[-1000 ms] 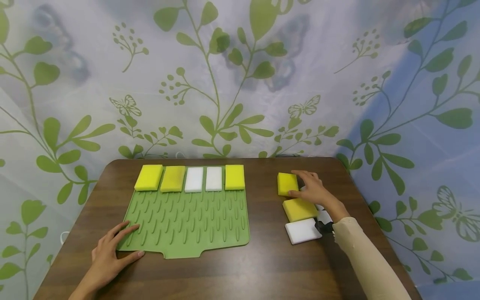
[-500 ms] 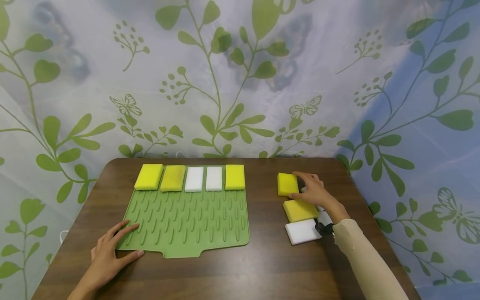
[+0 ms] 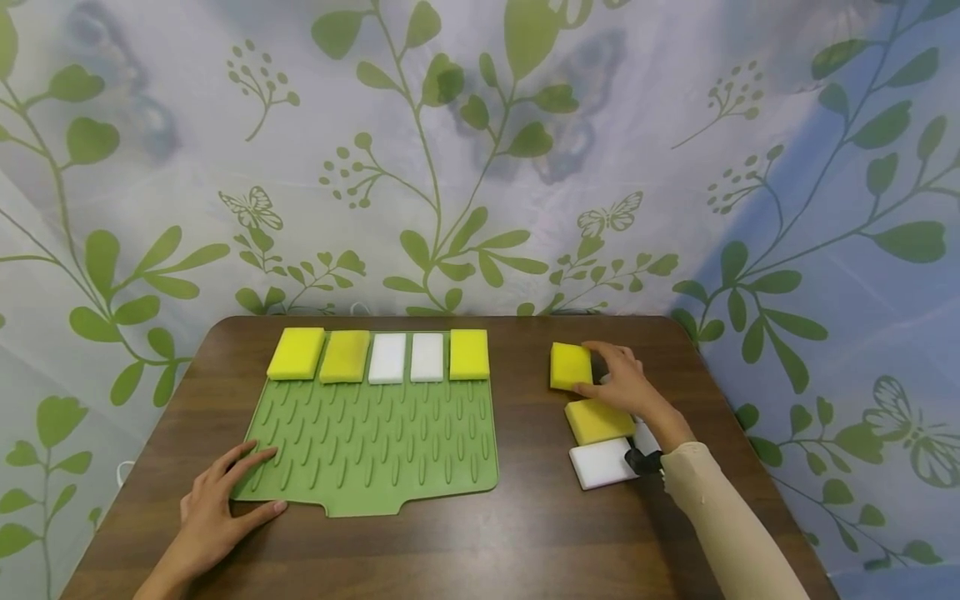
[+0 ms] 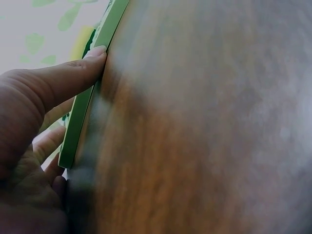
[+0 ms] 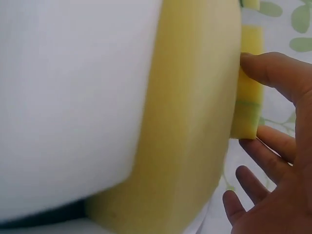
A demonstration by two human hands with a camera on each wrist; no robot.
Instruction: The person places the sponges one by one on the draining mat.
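In the head view my right hand [image 3: 626,383] pinches a yellow sponge [image 3: 571,366] between thumb and fingers at its right side. The right wrist view shows the thumb and a finger on opposite edges of this sponge [image 5: 248,92], the other fingers free. Just below the hand lie another yellow sponge [image 3: 598,420] and a white sponge [image 3: 602,464]. My left hand [image 3: 213,508] rests with spread fingers at the lower left corner of a green ridged mat [image 3: 367,450]. In the left wrist view its thumb touches the mat's edge [image 4: 80,122].
Along the mat's far edge stand a row of sponges: yellow ones [image 3: 297,353] at both ends and white ones [image 3: 387,358] in the middle. More white pieces [image 3: 647,437] lie partly hidden under my right forearm. The brown wooden table [image 3: 465,550] meets a leaf-patterned cloth [image 3: 480,167] behind.
My right hand and the yellow sponge it pinches have shifted slightly to the left, away from the other sponges. My left hand keeps its place on the mat.
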